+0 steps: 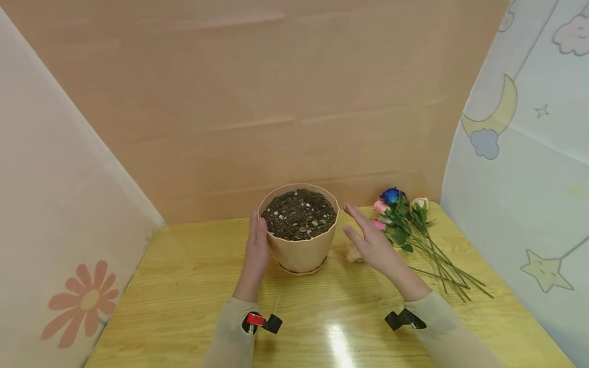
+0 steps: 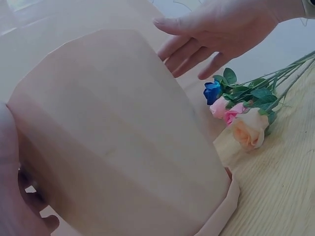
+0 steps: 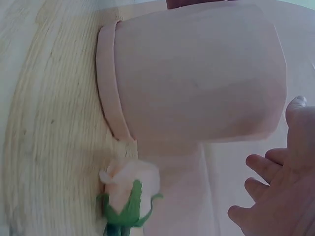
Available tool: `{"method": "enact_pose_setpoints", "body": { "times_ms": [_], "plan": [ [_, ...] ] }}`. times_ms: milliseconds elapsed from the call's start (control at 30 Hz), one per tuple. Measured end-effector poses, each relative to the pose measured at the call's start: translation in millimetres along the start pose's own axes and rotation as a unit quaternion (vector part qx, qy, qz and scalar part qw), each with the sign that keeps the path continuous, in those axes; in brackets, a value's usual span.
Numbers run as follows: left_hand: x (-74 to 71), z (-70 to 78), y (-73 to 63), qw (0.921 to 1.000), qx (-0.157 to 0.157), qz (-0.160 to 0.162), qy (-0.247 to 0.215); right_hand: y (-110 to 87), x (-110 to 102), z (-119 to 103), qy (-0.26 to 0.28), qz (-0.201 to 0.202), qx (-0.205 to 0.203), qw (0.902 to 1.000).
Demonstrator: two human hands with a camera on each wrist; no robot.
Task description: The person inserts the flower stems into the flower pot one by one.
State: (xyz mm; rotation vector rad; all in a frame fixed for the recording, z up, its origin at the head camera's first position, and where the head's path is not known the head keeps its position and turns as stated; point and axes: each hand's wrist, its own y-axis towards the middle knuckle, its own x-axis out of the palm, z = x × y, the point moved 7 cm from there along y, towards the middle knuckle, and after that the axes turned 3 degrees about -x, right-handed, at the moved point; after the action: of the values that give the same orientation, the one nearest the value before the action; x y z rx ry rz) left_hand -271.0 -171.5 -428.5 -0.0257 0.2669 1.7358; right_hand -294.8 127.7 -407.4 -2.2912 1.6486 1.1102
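Pale sleeves (image 1: 230,345) with black wrist mounts (image 1: 274,323) are seen nearest, reached in from left and right so that the flowerpot (image 1: 299,254) is bracketed between both hands. Pot is stood upright on its saucer (image 1: 303,273), far middle of the surface (image 1: 193,291), and filled with dark soil (image 1: 299,214) nearly to the rim; central spot likely chosen so both sides can be reached. Left grip (image 1: 256,250): fingers laid straight along the pot's left side, thumb by the near rim; pot touched, not clasped, probably to steady it. Right grip (image 1: 375,248): held off the pot, right of the rim, fingers straight and thumb parted, nothing held; perhaps placed to flank the other side, exact purpose cannot be told. Bunched roses (image 1: 392,196) are laid at far right, heads far, stems trailed toward near right, presumably set aside to leave access to the pot. One pale peach rose (image 1: 353,254) is left apart, just right of the pot, partly hidden by the right grip.
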Motion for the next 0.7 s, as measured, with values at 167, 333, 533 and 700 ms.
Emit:
{"method": "enact_pose_setpoints", "body": {
  "times_ms": [167,333,533,700],
  "plan": [
    [1.0,-2.9,-0.3,1.0000,-0.005,-0.001,-0.003,-10.4,-17,14,-0.016,0.007,0.014,0.9998],
    [1.4,-2.5,-0.6,1.0000,-0.004,-0.004,-0.005,-23.1,-35,25,-0.037,0.010,0.027,0.9989],
    [0.9,-2.6,-1.2,1.0000,-0.001,-0.002,-0.006,-37.0,-47,35,-0.070,-0.005,0.025,0.9972],
    [0.7,0.4,-1.9,1.0000,0.001,-0.001,-0.002,-50.0,-55,44,-0.094,-0.015,0.036,0.9948]
  ]
}}
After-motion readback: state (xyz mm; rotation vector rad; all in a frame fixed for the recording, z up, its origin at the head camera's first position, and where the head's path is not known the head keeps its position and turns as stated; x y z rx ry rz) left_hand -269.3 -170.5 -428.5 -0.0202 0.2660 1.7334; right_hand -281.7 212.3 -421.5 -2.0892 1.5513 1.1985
